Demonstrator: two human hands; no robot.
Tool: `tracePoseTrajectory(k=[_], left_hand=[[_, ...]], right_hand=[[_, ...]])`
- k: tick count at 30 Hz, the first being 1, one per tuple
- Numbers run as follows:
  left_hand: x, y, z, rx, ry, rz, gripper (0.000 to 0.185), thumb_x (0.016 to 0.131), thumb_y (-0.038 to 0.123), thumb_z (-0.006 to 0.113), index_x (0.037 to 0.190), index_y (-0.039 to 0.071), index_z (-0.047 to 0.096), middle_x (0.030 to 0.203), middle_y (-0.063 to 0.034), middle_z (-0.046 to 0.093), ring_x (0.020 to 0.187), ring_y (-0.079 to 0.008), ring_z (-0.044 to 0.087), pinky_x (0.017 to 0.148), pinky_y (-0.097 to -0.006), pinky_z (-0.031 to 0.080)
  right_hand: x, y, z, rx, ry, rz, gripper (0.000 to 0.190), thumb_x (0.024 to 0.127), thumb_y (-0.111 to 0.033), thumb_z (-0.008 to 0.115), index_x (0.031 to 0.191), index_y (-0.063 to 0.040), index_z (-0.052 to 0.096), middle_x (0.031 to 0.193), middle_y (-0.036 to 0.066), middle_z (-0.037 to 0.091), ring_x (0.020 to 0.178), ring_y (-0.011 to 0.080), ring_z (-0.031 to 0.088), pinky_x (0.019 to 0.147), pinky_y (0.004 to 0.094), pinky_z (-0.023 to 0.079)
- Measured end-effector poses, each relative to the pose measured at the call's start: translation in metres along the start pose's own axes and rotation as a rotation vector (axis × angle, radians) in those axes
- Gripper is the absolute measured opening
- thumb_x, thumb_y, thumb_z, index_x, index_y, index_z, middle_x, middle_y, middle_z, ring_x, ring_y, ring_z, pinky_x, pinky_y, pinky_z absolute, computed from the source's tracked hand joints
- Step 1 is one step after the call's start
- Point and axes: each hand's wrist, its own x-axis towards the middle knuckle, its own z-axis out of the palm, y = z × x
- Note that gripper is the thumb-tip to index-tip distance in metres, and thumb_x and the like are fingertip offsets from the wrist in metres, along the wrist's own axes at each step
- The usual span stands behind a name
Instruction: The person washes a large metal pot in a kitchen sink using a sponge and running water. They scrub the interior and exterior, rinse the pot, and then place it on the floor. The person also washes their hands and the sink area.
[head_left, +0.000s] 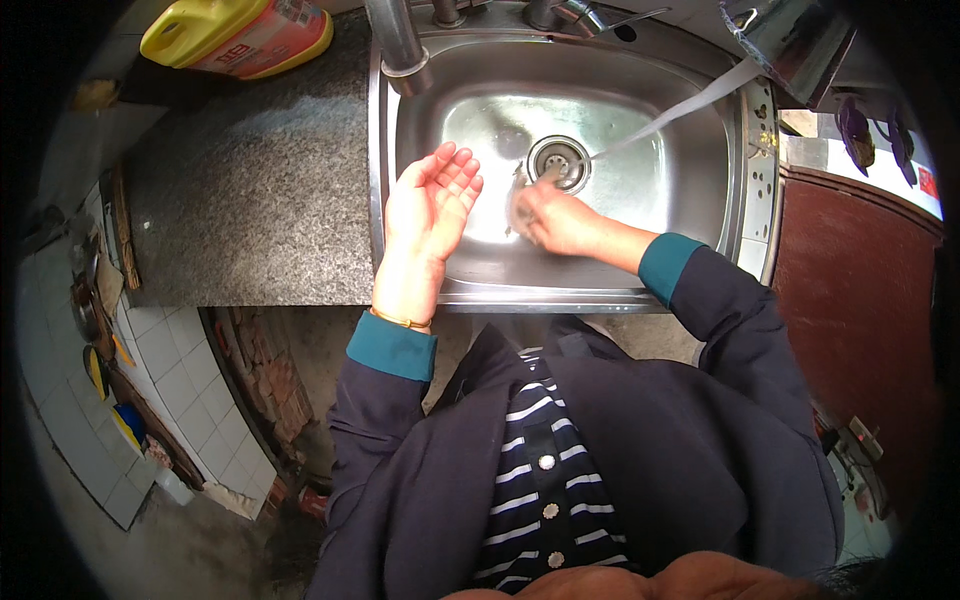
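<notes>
My left hand (437, 199) is held palm up over the left part of the stainless steel sink (637, 195), fingers slightly curled, nothing in it. A thin gold-coloured bracelet (401, 320) circles that wrist. Lower right of the drain (559, 165), my right hand (547, 217) is blurred, with its palm turned down; its fingers are partly hidden, and whether they hold anything cannot be told. A pale strip, perhaps a hose or a stream of water (686, 106), runs from the upper right down to the drain.
A metal faucet spout (401, 56) hangs over the sink's upper left corner, near a lever handle (589, 16). The speckled stone counter (247, 202) adjoins the sink on the left and carries a yellow plastic jug (240, 41). A dark red panel (855, 300) stands at the right.
</notes>
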Motion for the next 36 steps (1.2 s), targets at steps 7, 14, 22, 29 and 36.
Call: tracePoseTrajectory(k=[7, 14, 22, 29, 36], left_hand=[[-0.002, -0.007, 0.002, 0.005, -0.005, -0.02, 0.023, 0.087, 0.016, 0.046, 0.1, -0.001, 0.055, 0.098, -0.0134, 0.057, 0.092, -0.0254, 0.055, 0.084, -0.0381, 0.045], [-0.003, -0.005, -0.004, -0.039, -0.046, -0.032, 0.021, 0.088, 0.014, 0.047, 0.1, -0.002, 0.056, 0.1, -0.0161, 0.058, 0.092, -0.0271, 0.057, 0.082, -0.0391, 0.048], [-0.007, -0.003, -0.01, -0.036, -0.013, 0.001, 0.021, 0.088, 0.013, 0.047, 0.101, -0.002, 0.055, 0.101, -0.0162, 0.057, 0.092, -0.0269, 0.057, 0.082, -0.0388, 0.049], [-0.003, -0.009, -0.008, -0.055, 0.001, -0.006, 0.021, 0.087, 0.013, 0.047, 0.1, -0.002, 0.055, 0.101, -0.0162, 0.058, 0.092, -0.0263, 0.057, 0.083, -0.0383, 0.048], [0.0, -0.014, -0.002, -0.03, 0.005, 0.026, 0.021, 0.087, 0.014, 0.048, 0.1, -0.001, 0.055, 0.1, -0.0156, 0.058, 0.093, -0.0262, 0.057, 0.083, -0.0391, 0.048]], right_hand=[[0.03, -0.008, 0.036, -0.253, -0.298, -0.152, 0.032, 0.073, -0.008, 0.056, 0.105, -0.009, 0.057, 0.102, 0.019, 0.053, 0.098, 0.0365, 0.054, 0.08, 0.0426, 0.047], [0.026, 0.019, -0.017, -0.471, -0.019, 0.217, 0.027, 0.082, -0.012, 0.048, 0.108, -0.008, 0.055, 0.106, 0.02, 0.052, 0.097, 0.0368, 0.055, 0.081, 0.0423, 0.048], [0.002, 0.043, -0.126, -0.303, 0.306, 0.46, 0.03, 0.068, -0.033, 0.068, 0.093, -0.016, 0.07, 0.096, 0.009, 0.066, 0.09, 0.0283, 0.062, 0.076, 0.037, 0.051], [0.049, 0.103, -0.094, -0.573, 0.317, 0.458, 0.034, 0.072, -0.011, 0.06, 0.106, -0.007, 0.057, 0.109, 0.02, 0.053, 0.104, 0.0383, 0.049, 0.089, 0.0424, 0.042], [0.015, 0.079, -0.077, -0.035, 0.079, 0.097, 0.033, 0.071, -0.002, 0.056, 0.103, -0.009, 0.06, 0.103, 0.014, 0.058, 0.093, 0.0292, 0.057, 0.084, 0.0382, 0.046]])
